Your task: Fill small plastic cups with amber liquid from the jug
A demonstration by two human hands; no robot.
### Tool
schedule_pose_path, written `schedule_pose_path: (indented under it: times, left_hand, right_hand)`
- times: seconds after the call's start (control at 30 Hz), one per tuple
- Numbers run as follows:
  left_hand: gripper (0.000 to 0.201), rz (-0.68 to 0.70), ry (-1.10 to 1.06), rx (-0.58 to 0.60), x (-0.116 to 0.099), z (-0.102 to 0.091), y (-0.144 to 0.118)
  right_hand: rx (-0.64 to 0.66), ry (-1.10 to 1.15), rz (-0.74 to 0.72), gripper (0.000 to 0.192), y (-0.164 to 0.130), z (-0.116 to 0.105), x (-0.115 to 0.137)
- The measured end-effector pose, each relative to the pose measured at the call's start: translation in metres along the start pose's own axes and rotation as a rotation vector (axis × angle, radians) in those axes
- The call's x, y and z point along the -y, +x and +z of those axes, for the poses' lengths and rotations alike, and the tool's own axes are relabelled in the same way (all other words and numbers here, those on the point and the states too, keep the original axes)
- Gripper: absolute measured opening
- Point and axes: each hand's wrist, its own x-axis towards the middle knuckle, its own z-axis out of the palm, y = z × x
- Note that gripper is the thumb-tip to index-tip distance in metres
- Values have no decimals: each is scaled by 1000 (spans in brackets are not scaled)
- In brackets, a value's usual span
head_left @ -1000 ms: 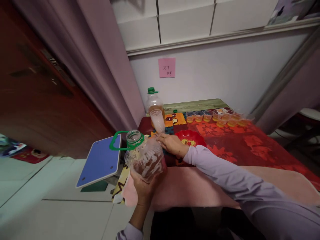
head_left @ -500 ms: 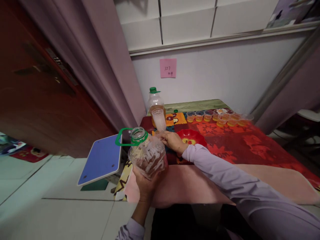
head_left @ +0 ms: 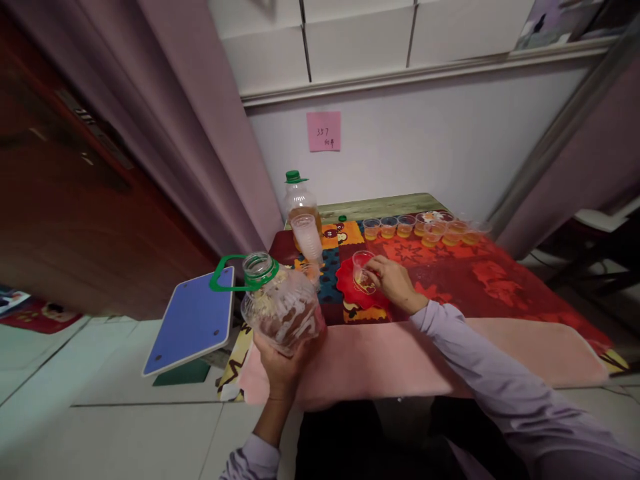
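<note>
The left hand (head_left: 281,363) grips from below a big clear plastic jug (head_left: 283,310), tilted, with ribbed walls, an open mouth, a green neck ring and a green loop handle pointing to nine o'clock; a brownish liquid sits low inside it. The jug hangs over the table's (head_left: 400,360) near left corner, at seven o'clock from the red plate (head_left: 350,293). The right hand (head_left: 395,283) pinches a small clear cup (head_left: 361,269) by its side, fingers closed on it, the cup upright over the red plate; I cannot tell whether anything is in it. At twelve o'clock from the jug stands a stack of clear cups (head_left: 307,238), and just behind it a green-capped bottle (head_left: 299,203) part full of amber liquid. At one o'clock, far back, a row of small cups (head_left: 425,228) each holds a little orange-yellow liquid
</note>
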Motion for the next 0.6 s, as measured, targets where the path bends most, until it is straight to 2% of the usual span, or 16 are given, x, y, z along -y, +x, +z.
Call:
schedule_pose_path:
  times: [0.13,0.23,0.33,0.4,0.47,0.53,0.6]
  left_hand:
    - [116,-13,3,8,-2,0,-1]
    - [118,13,-4,8,0,1,-1]
    - [116,41,33,24,3,0,-1]
    - [115,52,72,67,3,-1,-1]
    - [117,66,106,93,4,-2,-2]
    - [120,81,128,87,4,-2,-2]
    - [120,95,131,67,5,-2,-1]
  right_hand:
    - [166,-116,29,30,-10,8,-5]
    - [197,-159,40,32,-13,4,0]
    - [89,-156,20,44,-17,-6,5]
    - [-38,-109,-4,53,-19,-12,11]
    - [-170,4,-23,52,-20,-12,21]
    - [-274,190,-18,45,-19,-4,38]
    - [-303,413,-1,38,-20,15,59]
